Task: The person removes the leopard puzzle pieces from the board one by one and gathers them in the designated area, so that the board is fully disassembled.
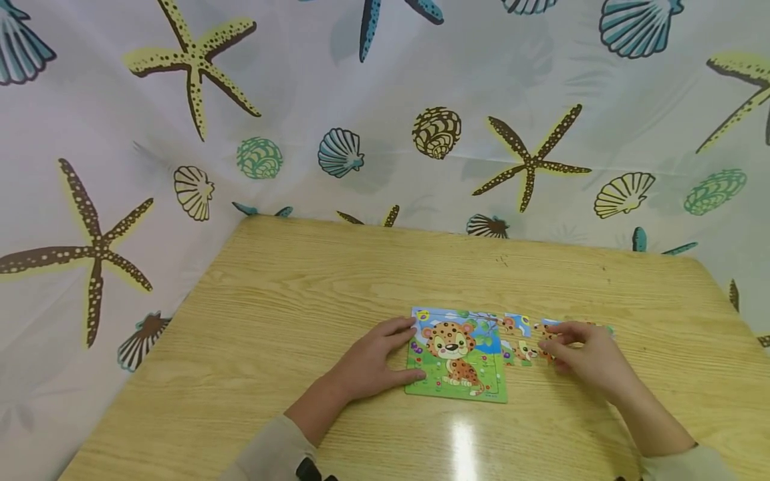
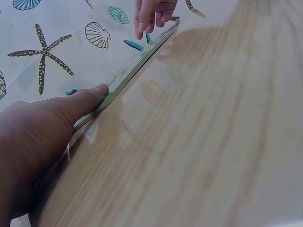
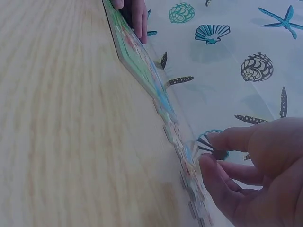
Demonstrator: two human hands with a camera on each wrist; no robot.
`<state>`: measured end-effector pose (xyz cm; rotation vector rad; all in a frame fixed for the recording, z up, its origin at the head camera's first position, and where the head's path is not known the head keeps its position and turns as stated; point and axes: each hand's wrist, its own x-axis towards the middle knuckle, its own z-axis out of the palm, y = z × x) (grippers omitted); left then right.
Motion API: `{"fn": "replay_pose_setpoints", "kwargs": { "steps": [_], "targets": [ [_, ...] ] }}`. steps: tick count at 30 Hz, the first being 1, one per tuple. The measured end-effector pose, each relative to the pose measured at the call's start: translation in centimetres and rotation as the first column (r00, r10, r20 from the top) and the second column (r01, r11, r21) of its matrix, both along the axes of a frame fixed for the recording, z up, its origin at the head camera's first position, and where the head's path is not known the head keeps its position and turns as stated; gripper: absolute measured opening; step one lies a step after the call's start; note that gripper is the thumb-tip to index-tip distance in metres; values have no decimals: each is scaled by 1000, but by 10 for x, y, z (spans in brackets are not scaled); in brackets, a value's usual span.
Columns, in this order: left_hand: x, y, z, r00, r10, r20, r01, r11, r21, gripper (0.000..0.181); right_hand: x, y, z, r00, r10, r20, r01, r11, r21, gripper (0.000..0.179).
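Note:
A square puzzle board [image 1: 463,354] with a cartoon leopard cub on grass lies flat on the table. My left hand [image 1: 375,364] rests at its left side, fingers at the upper left edge, thumb on the lower left corner. In the left wrist view the thumb [image 2: 92,97] touches the board's edge. Loose puzzle pieces [image 1: 519,325] lie in a cluster right of the board. Above the right part of this cluster hovers my right hand [image 1: 592,357], covering some pieces. Its thumb and forefinger [image 3: 232,140] are close together with a visible gap, nothing seen between them.
The wooden table [image 1: 301,287] has a light grain, with a bright reflection in front of the board. A white curtain [image 1: 385,87] printed with starfish and shells hangs behind and along the left side.

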<state>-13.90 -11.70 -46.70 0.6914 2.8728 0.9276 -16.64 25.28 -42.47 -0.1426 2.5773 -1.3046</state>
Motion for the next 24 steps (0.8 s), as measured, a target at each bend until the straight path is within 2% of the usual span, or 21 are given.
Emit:
{"fn": "replay_pose_setpoints", "kwargs": {
  "steps": [7,18,24],
  "targets": [
    [1,-1,1,1000,-5,-7,5,1000,-2,83,-2,-21,1,996,70,55,-63,991,-118,46],
    [0,-2,-1,1000,-7,-16,7,1000,-8,83,-3,-49,0,988,108,110,-87,979,-184,46],
    [0,-1,0,1000,-10,-11,10,1000,-6,84,0,-65,-4,967,151,204,-96,962,-257,42]
  ]
}}
